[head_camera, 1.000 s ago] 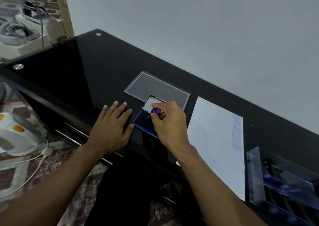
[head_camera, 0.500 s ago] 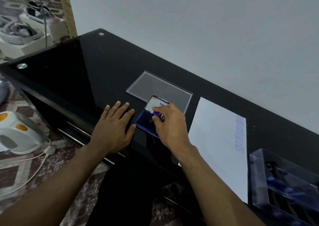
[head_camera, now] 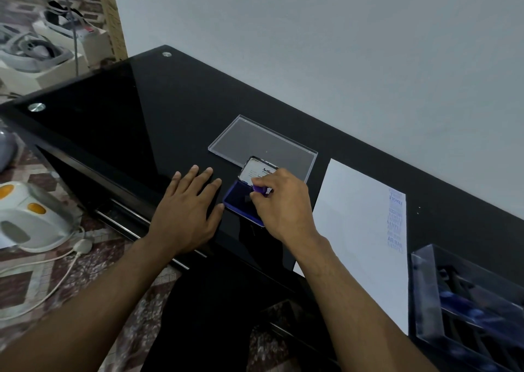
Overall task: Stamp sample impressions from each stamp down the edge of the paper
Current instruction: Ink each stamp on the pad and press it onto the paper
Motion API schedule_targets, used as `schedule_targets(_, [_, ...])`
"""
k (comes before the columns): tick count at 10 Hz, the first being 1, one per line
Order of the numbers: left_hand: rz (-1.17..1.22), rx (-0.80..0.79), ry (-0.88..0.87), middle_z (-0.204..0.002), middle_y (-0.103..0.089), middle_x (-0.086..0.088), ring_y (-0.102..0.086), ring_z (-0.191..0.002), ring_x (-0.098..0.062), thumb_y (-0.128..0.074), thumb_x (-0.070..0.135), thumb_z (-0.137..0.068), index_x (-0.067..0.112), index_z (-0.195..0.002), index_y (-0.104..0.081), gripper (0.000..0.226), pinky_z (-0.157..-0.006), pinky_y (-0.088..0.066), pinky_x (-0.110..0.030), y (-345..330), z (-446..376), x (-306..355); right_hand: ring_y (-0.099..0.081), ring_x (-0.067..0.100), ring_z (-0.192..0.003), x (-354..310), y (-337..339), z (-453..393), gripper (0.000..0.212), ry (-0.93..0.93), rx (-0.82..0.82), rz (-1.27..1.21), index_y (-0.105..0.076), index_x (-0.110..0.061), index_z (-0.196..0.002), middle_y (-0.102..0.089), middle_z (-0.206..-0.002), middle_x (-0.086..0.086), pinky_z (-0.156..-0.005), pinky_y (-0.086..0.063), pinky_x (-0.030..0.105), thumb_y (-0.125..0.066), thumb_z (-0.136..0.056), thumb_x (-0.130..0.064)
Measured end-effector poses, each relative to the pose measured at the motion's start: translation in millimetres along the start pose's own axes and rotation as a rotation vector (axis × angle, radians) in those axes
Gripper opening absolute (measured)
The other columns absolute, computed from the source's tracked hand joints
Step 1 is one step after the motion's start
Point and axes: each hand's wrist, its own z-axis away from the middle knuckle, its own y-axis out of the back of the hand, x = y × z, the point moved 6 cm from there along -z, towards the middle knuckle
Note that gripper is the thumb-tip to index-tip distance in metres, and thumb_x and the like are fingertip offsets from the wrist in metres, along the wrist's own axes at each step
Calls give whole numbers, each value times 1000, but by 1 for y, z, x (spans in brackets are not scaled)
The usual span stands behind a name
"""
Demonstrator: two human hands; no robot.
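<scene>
A blue ink pad (head_camera: 241,201) lies open on the black glass desk (head_camera: 141,110), its lid (head_camera: 256,170) raised behind it. My right hand (head_camera: 280,204) pinches a small purple stamp (head_camera: 259,189) just over the pad's inked surface. My left hand (head_camera: 188,212) rests flat on the desk, its thumb against the pad's left edge. To the right lies a white sheet of paper (head_camera: 351,229) with a column of blue impressions (head_camera: 395,221) down its right edge.
A clear plastic lid (head_camera: 255,139) lies flat behind the pad. At the lower right stands a clear plastic box (head_camera: 425,286) holding several dark and blue stamps. A white kettle (head_camera: 25,218) and cord sit on the floor to the left.
My right hand has lifted the stamp slightly off the pad and tilted it, showing more of the lid's label. The left hand has stayed flat beside the pad.
</scene>
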Motion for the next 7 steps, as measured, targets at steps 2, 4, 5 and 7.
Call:
schedule_targets(2, [-3,3,-4,-162,-33,-6,-18,-153,-27,-21,59,-97,21,-150,-44,69,-124,-14,-53,-1,-1,-1,-62,16,-106,-2,-4,-2,27,3,9,-5,-71,-18,-119,-64,-119,2,-95,-53,35,-66,-93,-23])
schedule_targets(4, [-4,-1,-3,-162,-32,-6,-17,-154,-26,-20,59,-96,22,-151,-43,70,-124,-13,-53,-1,-1,0,-60,13,-106,1,-2,-1,29,-14,1,-7,-71,-22,-120,-65,-118,-2,-96,-52,34,-68,-91,-26])
schedule_targets(5, [-11,-9,2,-163,-30,-5,-15,-154,-26,-19,60,-96,23,-152,-41,70,-125,-12,-53,-2,-1,-1,-59,13,-109,1,-2,-2,29,-12,7,-12,-71,-21,-120,-66,-118,-1,-97,-52,35,-67,-92,-25])
schedule_targets(7, [-15,-12,4,-163,-29,-5,-15,-154,-25,-19,60,-97,23,-152,-40,70,-125,-12,-52,-3,-1,-1,-59,13,-111,1,-3,-4,31,-17,-22,2,-69,-21,-123,-65,-122,0,-99,-50,33,-67,-92,-26])
